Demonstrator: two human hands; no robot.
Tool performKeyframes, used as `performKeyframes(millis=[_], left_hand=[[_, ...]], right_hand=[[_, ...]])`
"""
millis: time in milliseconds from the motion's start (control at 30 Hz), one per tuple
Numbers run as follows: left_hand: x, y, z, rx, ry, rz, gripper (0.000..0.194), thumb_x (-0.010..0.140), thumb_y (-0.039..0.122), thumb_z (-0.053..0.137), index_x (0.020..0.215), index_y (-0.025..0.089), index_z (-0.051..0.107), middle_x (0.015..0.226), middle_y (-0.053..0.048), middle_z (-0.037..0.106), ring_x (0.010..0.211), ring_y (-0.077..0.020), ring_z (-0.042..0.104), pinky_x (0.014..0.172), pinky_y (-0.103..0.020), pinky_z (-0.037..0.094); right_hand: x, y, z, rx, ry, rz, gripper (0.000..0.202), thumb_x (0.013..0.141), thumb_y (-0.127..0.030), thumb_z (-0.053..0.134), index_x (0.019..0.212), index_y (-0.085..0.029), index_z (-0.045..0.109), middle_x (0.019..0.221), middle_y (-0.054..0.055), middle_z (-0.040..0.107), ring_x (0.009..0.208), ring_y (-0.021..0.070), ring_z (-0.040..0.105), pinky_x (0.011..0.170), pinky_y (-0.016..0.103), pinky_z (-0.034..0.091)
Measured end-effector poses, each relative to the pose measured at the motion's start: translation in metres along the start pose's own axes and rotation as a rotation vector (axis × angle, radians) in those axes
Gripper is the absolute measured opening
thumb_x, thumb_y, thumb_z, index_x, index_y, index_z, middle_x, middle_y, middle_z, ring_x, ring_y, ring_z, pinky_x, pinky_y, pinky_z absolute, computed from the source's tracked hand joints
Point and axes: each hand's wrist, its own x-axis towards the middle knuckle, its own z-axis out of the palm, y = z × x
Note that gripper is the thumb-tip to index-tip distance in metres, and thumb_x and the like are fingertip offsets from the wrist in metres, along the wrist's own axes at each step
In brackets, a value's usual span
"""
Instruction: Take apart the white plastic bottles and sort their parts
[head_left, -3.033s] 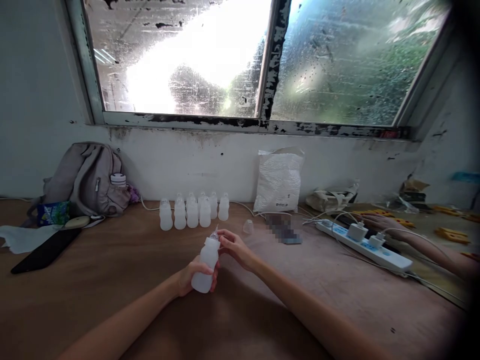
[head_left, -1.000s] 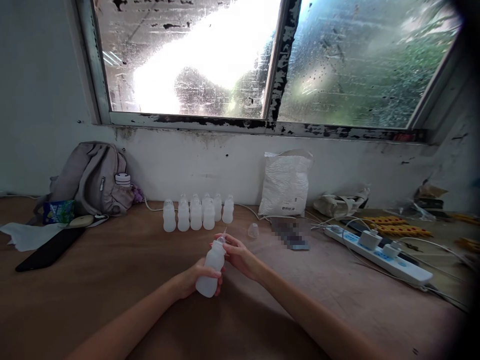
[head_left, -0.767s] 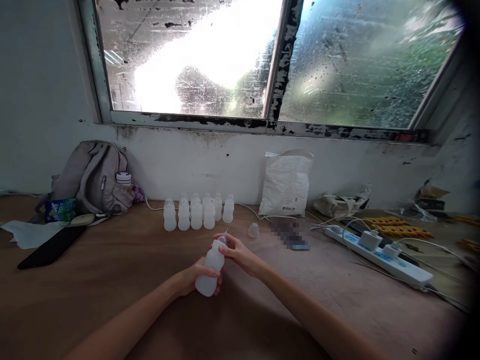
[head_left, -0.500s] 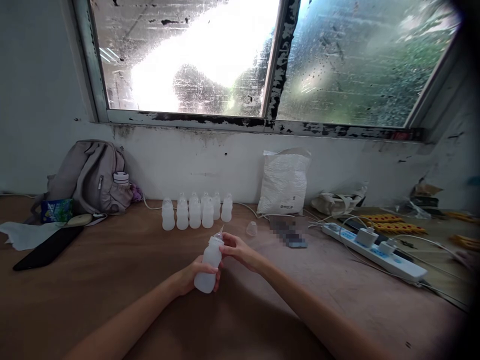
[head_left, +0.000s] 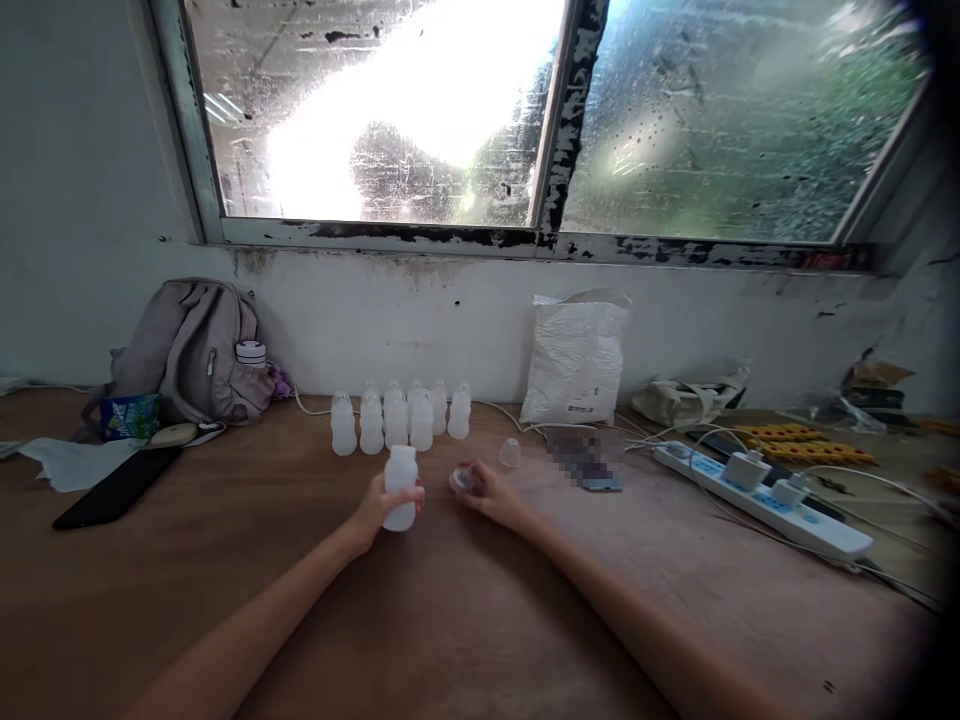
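Note:
My left hand (head_left: 373, 512) is wrapped round a frosted white baby bottle (head_left: 401, 485), which stands roughly upright with its neck bare. To the right, my right hand (head_left: 491, 496) grips a clear nipple with its collar (head_left: 463, 479) low over the table; its details are partly behind the fingers. Just beyond that hand sits a clear domed bottle cap (head_left: 510, 453), apart from the fingers. Several similar baby bottles (head_left: 371, 425), with tops on, stand grouped behind the held bottle.
A grey backpack (head_left: 199, 350) leans on the wall at the left, near a black phone-like slab (head_left: 116, 488) and a white cloth (head_left: 75, 465). A white plastic bag (head_left: 576, 360) stands at the back. On the right lie a power strip (head_left: 772, 505) with cables and a phone (head_left: 602, 481).
The nipple and collar have come off the bottle and moved right in my right hand. My left hand has shifted the bottle slightly away and left, from tilted to upright.

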Motion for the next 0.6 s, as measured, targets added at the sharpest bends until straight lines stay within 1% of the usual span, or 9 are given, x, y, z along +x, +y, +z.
performKeyframes(millis=[33,67,100,133,233,333,433,500,600], left_hand=[[0.006,0.000,-0.008,0.056,0.118,0.036,0.034,0.059,0.033,0.067,0.082,0.013,0.054,0.064,-0.002,0.057,0.056,-0.0147,0.054,0.053,-0.026,0.041],[0.012,-0.001,-0.018,0.110,0.212,0.075,0.036,0.057,0.035,0.068,0.082,0.013,0.054,0.066,-0.002,0.057,0.059,-0.0161,0.055,0.055,-0.027,0.042],[0.018,-0.002,-0.028,0.143,0.272,0.102,0.037,0.057,0.037,0.068,0.082,0.013,0.055,0.068,-0.003,0.059,0.063,-0.0181,0.056,0.058,-0.028,0.042],[0.023,-0.004,-0.039,0.147,0.309,0.124,0.038,0.058,0.040,0.066,0.083,0.013,0.055,0.072,-0.004,0.060,0.069,-0.0201,0.057,0.061,-0.029,0.043],[0.037,-0.012,-0.071,0.114,0.348,0.209,0.041,0.062,0.040,0.061,0.094,0.014,0.055,0.093,-0.007,0.060,0.089,-0.0230,0.054,0.076,-0.032,0.042],[0.042,-0.018,-0.091,0.156,0.420,0.240,0.045,0.063,0.037,0.059,0.103,0.016,0.052,0.104,-0.007,0.056,0.098,-0.0231,0.051,0.085,-0.034,0.038],[0.040,-0.019,-0.097,0.233,0.443,0.227,0.050,0.063,0.039,0.061,0.106,0.017,0.050,0.104,-0.008,0.056,0.098,-0.0237,0.051,0.086,-0.036,0.038],[0.038,-0.017,-0.094,0.273,0.419,0.233,0.051,0.061,0.040,0.063,0.104,0.016,0.050,0.100,-0.008,0.057,0.094,-0.0241,0.053,0.083,-0.036,0.040],[0.036,-0.016,-0.084,0.360,0.373,0.285,0.047,0.059,0.041,0.065,0.097,0.015,0.053,0.092,-0.006,0.059,0.089,-0.0237,0.055,0.078,-0.036,0.042]], right_hand=[[-0.002,0.006,0.005,-0.103,-0.020,-0.032,0.043,0.066,-0.034,0.062,0.104,-0.017,0.051,0.099,0.009,0.059,0.091,0.0226,0.054,0.082,0.037,0.040],[-0.005,0.010,0.009,-0.179,-0.035,-0.064,0.042,0.068,-0.033,0.059,0.106,-0.017,0.050,0.102,0.010,0.058,0.094,0.0232,0.053,0.083,0.038,0.039],[-0.007,0.012,0.013,-0.236,-0.039,-0.095,0.042,0.071,-0.033,0.057,0.108,-0.017,0.049,0.106,0.011,0.057,0.097,0.0235,0.052,0.085,0.038,0.039],[-0.009,0.013,0.017,-0.279,-0.038,-0.125,0.041,0.073,-0.032,0.054,0.111,-0.017,0.047,0.109,0.011,0.055,0.100,0.0235,0.051,0.086,0.038,0.038],[-0.013,0.010,0.024,-0.367,-0.038,-0.199,0.042,0.078,-0.032,0.047,0.116,-0.017,0.043,0.112,0.012,0.054,0.103,0.0229,0.049,0.088,0.037,0.038],[-0.014,0.007,0.024,-0.415,-0.034,-0.225,0.042,0.079,-0.032,0.045,0.117,-0.016,0.042,0.112,0.012,0.054,0.103,0.0224,0.049,0.089,0.036,0.038],[-0.015,0.004,0.023,-0.436,-0.034,-0.237,0.041,0.079,-0.031,0.045,0.117,-0.015,0.041,0.111,0.012,0.054,0.103,0.0220,0.050,0.089,0.035,0.038],[-0.015,0.003,0.022,-0.442,-0.037,-0.239,0.041,0.079,-0.031,0.044,0.117,-0.015,0.041,0.111,0.012,0.054,0.103,0.0217,0.050,0.089,0.035,0.038],[-0.016,0.002,0.022,-0.443,-0.036,-0.231,0.041,0.079,-0.031,0.045,0.116,-0.015,0.041,0.111,0.012,0.054,0.102,0.0218,0.050,0.088,0.034,0.038]])
